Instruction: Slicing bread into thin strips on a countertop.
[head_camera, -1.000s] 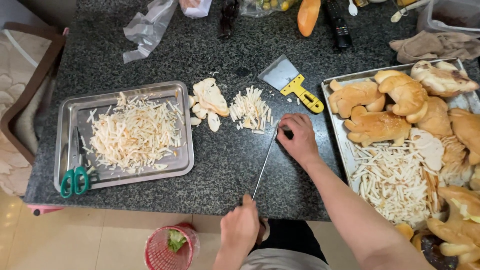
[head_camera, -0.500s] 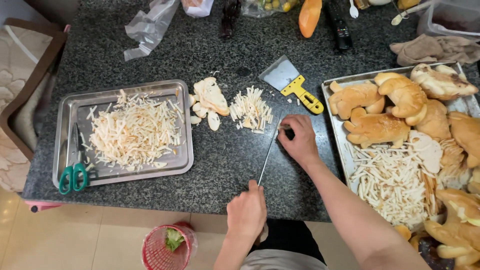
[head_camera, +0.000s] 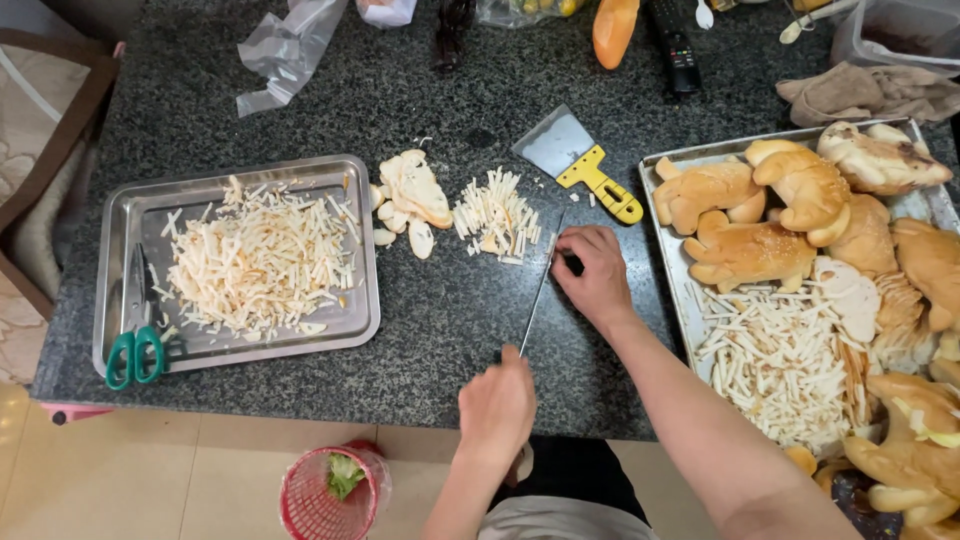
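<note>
My right hand (head_camera: 597, 275) grips the dark handle of a long thin knife (head_camera: 537, 300) that lies across the dark stone counter (head_camera: 450, 320). The blade runs back toward me. At the counter's near edge my left hand (head_camera: 497, 405) closes its fingers on the blade's tip end. Just left of the right hand sits a small pile of cut bread strips (head_camera: 495, 215). Beside that pile are a few bread slices (head_camera: 415, 190).
A steel tray (head_camera: 240, 172) on the left holds many strips (head_camera: 260, 260) and green-handled scissors (head_camera: 135, 345). The right tray (head_camera: 668, 172) holds bread loaves (head_camera: 745, 250) and strips (head_camera: 780, 350). A yellow-handled scraper (head_camera: 580, 160), plastic bag (head_camera: 285, 50), cloth (head_camera: 870, 90) and floor basket (head_camera: 330, 495) are nearby.
My left hand has risen from below the counter edge up to the blade's near end. The right hand and knife have stayed almost in place.
</note>
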